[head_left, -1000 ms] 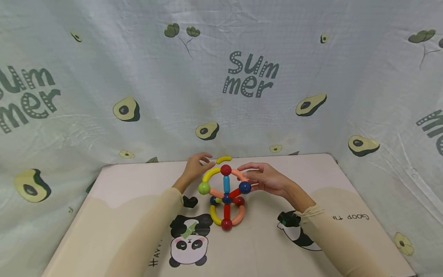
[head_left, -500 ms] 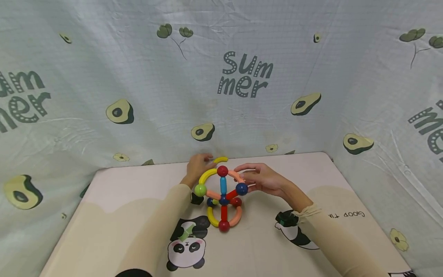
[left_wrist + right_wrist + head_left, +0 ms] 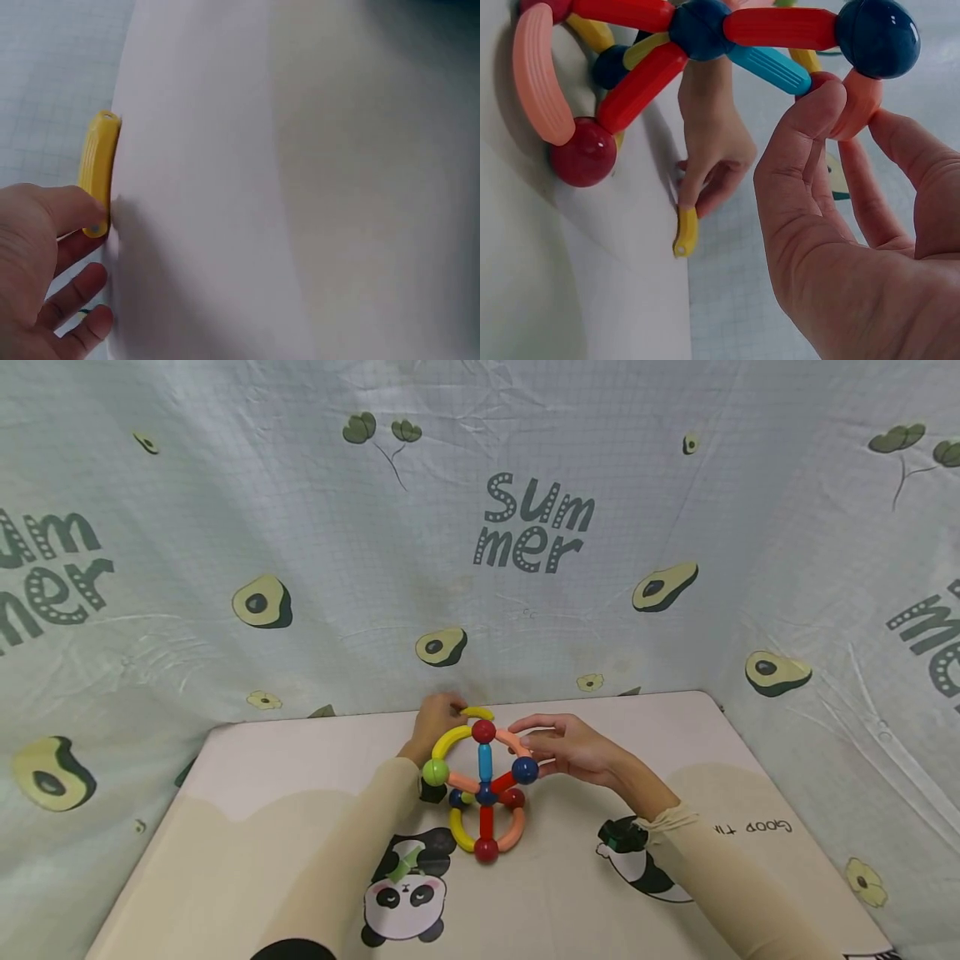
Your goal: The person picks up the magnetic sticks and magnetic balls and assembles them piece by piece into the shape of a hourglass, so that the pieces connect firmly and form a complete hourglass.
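My left hand (image 3: 435, 724) pinches the loose yellow curved stick (image 3: 99, 171) at the table's (image 3: 637, 910) far edge; my right hand (image 3: 567, 747) pinches the ball-and-stick toy's (image 3: 483, 789) peach curve mid-table.

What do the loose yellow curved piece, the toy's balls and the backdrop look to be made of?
Yellow curved piece: likely moulded plastic, matte, with fine ribbing along it. Dark blue ball and red ball: glossy, sharp highlights, probably hard plastic, though coated metal can't be ruled out. Backdrop: thin printed fabric, judging by creases and a woven grid.
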`<state>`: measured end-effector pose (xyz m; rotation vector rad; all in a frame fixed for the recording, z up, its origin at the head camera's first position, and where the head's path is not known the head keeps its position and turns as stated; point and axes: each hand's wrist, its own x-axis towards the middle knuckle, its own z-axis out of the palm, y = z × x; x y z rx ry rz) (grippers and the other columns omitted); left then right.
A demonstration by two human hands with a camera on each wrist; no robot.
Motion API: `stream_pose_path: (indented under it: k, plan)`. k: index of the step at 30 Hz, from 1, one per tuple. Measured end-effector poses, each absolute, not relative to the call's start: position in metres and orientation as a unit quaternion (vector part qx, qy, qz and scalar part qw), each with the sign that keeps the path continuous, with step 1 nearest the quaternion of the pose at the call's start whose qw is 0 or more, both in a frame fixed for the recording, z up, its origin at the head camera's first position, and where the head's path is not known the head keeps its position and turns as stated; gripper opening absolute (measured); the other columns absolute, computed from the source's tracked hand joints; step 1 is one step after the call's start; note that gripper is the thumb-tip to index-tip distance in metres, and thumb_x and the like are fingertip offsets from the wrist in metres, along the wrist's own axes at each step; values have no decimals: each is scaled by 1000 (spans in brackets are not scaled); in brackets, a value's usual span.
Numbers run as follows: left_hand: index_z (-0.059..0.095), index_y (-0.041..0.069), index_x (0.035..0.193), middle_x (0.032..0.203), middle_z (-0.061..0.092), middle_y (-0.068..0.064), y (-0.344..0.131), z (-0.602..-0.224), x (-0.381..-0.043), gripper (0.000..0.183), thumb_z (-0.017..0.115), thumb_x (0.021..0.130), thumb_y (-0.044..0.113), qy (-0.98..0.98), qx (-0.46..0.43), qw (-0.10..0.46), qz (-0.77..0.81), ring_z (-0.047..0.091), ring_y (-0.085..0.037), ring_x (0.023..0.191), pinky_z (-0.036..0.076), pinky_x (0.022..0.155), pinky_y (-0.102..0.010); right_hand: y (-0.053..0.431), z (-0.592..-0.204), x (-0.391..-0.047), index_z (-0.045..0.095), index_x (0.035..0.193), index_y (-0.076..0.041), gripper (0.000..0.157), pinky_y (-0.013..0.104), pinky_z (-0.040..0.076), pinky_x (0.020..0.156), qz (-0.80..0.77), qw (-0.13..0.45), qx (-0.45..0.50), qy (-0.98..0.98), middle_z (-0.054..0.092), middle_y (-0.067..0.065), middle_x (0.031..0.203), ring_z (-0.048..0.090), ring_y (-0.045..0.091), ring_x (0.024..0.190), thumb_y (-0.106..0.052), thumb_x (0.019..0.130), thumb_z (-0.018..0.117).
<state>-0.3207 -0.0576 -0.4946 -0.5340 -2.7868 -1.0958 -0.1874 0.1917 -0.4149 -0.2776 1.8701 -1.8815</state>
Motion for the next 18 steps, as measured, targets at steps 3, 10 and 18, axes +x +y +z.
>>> stream_pose_path:
  k: [3,10,18]
  plan:
    - [75,1,109,103,71,-12,-62,-492,-318,21,78,91,12,-921,-172,38,-347,62,-27,93,55,88,-38,192,-415,-188,60,138,-5,45,44,59,86,-683,234,-102,684,64,26,131,73,29,103,-23,98,72]
    - [74,3,112,98,69,-12,-78,-485,-307,23,77,90,9,-939,-187,9,-287,59,-27,90,55,86,-39,191,-415,-190,60,139,-6,43,43,59,86,-683,233,-92,686,66,23,130,72,30,106,-20,99,70]
    - [75,2,107,90,70,-12,-97,-480,-288,23,81,86,8,-942,-199,-9,-269,60,-24,78,56,76,-38,189,-414,-190,60,139,-6,46,43,60,85,-684,229,-90,687,63,27,133,72,29,105,-21,98,72]
